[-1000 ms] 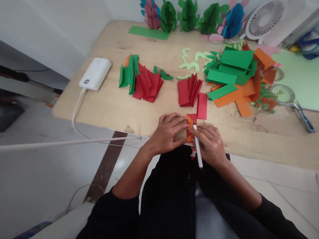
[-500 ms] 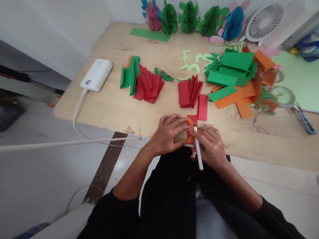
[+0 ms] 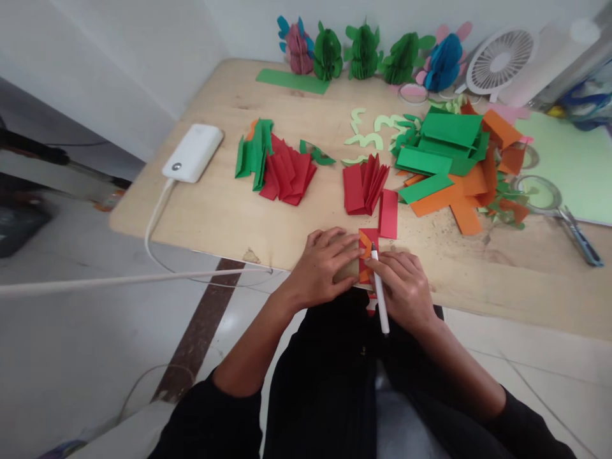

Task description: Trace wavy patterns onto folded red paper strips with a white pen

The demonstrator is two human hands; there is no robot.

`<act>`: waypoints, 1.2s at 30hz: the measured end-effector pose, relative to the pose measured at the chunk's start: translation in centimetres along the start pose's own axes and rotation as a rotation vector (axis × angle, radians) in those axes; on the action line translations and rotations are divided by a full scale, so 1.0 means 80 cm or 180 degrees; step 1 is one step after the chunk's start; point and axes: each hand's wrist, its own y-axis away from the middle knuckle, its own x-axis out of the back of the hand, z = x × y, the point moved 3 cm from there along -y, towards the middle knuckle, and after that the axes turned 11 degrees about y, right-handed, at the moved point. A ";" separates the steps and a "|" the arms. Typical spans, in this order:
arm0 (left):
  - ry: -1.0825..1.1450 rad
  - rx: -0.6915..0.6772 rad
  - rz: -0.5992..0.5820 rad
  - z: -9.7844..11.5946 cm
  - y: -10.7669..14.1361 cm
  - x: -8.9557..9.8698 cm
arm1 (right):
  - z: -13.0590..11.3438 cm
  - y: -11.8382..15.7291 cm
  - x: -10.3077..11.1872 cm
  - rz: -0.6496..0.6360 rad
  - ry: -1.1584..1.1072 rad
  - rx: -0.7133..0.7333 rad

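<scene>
My right hand (image 3: 406, 287) grips a white pen (image 3: 381, 299), its dark tip pointing away from me. Under the tip lies an orange paper cutout (image 3: 366, 245) on a red folded paper (image 3: 373, 234), near the table's front edge. With fingers stretched out, my left hand (image 3: 327, 264) lies flat, its fingertips pressing the left side of the cutout. Just beyond, a single red folded strip (image 3: 388, 213) rests beside a fanned stack of red folded papers (image 3: 364, 185). Part of the cutout is hidden by my fingers.
Left of centre lie more red papers (image 3: 288, 172) and green folded papers (image 3: 255, 153). A pile of green papers (image 3: 449, 140) with orange strips (image 3: 463, 197) is at right, near scissors (image 3: 581, 236). A white power bank (image 3: 192, 153), paper figures (image 3: 363, 54) and a fan (image 3: 500, 62) stand around.
The view has tilted slightly, so the table sits a little lower in it. Both hands, the pen and the papers keep nearly the same places relative to each other.
</scene>
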 end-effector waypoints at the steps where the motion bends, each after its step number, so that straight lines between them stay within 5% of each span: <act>1: -0.0066 -0.0040 0.0001 0.001 0.001 0.000 | 0.000 0.000 0.000 0.0000 -0.0003 0.0005; 36: -0.0134 -0.0196 -0.0095 0.002 0.004 0.004 | 0.001 0.002 0.000 0.0013 -0.0065 0.0048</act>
